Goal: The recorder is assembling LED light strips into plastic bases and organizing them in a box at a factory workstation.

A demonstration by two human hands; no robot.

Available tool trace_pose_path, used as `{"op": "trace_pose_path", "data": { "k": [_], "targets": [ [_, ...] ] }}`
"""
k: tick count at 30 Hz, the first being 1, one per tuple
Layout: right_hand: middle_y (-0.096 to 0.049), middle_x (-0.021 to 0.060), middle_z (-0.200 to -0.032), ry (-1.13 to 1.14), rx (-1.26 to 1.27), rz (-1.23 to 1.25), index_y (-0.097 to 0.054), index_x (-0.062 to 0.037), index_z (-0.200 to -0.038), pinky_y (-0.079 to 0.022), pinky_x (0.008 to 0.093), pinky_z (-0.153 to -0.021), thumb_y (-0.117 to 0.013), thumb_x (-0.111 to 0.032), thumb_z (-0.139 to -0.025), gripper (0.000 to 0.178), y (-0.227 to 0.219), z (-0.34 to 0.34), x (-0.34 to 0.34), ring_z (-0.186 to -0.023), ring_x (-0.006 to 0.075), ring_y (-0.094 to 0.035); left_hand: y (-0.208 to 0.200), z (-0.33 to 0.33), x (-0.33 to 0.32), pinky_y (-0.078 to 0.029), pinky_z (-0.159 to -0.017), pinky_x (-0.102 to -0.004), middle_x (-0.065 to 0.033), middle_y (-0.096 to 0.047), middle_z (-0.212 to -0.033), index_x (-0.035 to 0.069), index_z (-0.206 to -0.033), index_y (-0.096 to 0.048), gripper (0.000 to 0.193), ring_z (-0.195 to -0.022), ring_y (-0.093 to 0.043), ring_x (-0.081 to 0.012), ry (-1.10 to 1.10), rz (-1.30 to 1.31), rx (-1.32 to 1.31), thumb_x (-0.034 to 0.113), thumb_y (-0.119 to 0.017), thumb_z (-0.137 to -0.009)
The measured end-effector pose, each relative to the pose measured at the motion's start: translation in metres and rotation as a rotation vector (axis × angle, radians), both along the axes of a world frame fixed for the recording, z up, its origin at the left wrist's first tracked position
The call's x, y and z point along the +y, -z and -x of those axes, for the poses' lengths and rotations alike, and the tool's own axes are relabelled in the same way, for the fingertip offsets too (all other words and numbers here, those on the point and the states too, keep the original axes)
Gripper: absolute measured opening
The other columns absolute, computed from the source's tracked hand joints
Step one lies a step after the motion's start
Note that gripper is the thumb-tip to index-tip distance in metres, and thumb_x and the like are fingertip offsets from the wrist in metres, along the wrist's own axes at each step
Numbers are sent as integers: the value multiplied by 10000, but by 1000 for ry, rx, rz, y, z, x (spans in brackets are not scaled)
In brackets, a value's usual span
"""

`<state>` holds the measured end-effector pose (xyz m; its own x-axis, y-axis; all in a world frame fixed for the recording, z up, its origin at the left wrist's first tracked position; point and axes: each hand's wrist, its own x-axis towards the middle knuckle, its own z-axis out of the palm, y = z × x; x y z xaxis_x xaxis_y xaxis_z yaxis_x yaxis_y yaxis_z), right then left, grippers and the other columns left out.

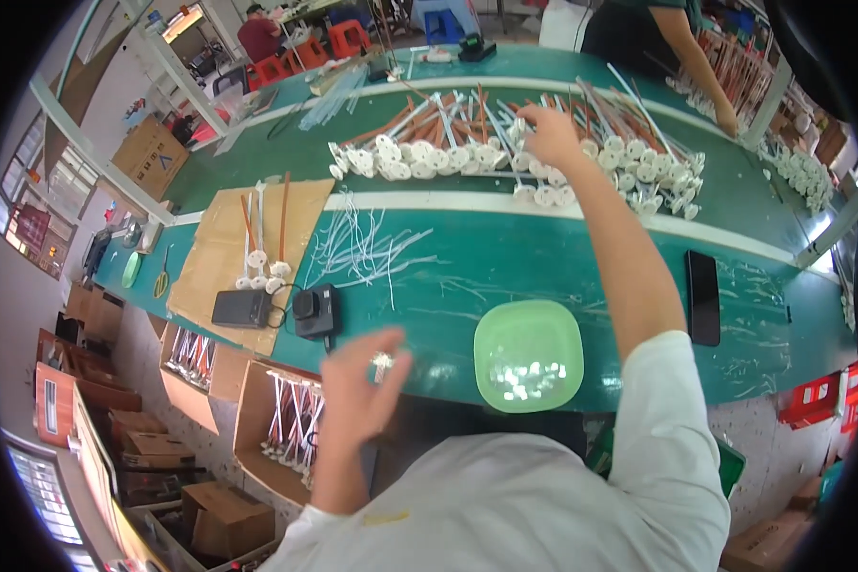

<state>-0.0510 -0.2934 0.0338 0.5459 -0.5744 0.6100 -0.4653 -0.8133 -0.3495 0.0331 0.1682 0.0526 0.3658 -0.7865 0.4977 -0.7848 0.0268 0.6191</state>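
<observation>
My right hand (pixel 550 136) reaches across the bench into a long row of sticks with white round heads (pixel 419 157), their orange and pale stems pointing away from me. Its fingers are bent together at a white-headed stick (pixel 517 132), though the fingertips are partly hidden. My left hand (pixel 364 381) hovers over the near edge of the bench, blurred, with thumb and forefinger apart. A bright spot shows in that gap; I cannot make out whether it is glare or a small thing. A light green bowl (pixel 528 357) sits on the bench between my arms.
Left of the bowl are a black boxy device (pixel 315 311), a dark power bank (pixel 241 308), cardboard (pixel 210 229) and loose white strands (pixel 362 243). A phone (pixel 703 297) lies to the right. Boxes of sticks (pixel 281 424) stand below. A co-worker's arm (pixel 696 67) reaches in at far right.
</observation>
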Motion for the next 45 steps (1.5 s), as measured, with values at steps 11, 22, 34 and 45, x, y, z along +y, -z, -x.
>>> {"op": "trace_pose_path", "data": {
  "k": [11,22,34,45],
  "targets": [
    [-705,142,-946,-23,245,19,-691,-104,-1021,-543,421,-792,-715,-94,-742,281,-7,-25,64,-883,325,-685,7,7,18,-535,-705,-297,-147,-712,-852,-38,-919,-695,123,-771,-698,-228,7,-67,145,43,-678,-827],
    [-699,160,-1015,-437,-344,-344,-675,40,-1060,-548,291,-787,-741,58,-771,296,-18,143,288,-900,216,-682,35,60,-46,-516,-873,-301,-169,-658,-1195,-48,-1376,-472,428,-1028,-674,-218,523,-63,870,121,-547,-990],
    [-704,198,-876,-284,-441,-98,-681,79,-955,-561,312,-597,-737,43,-688,275,15,167,333,-719,285,-700,50,76,-49,-479,-1020,-534,-294,-496,-1371,-68,-1344,-498,379,-1239,-544,-380,981,-18,1422,-14,-503,-969],
    [-706,169,-854,-464,-345,-162,-699,44,-919,-582,305,-618,-738,39,-692,231,15,170,325,-725,274,-712,52,61,-36,-533,-946,-435,-273,-642,-1180,-95,-1285,-552,379,-1047,-672,-313,857,-87,1276,-21,-593,-916]
  ]
}}
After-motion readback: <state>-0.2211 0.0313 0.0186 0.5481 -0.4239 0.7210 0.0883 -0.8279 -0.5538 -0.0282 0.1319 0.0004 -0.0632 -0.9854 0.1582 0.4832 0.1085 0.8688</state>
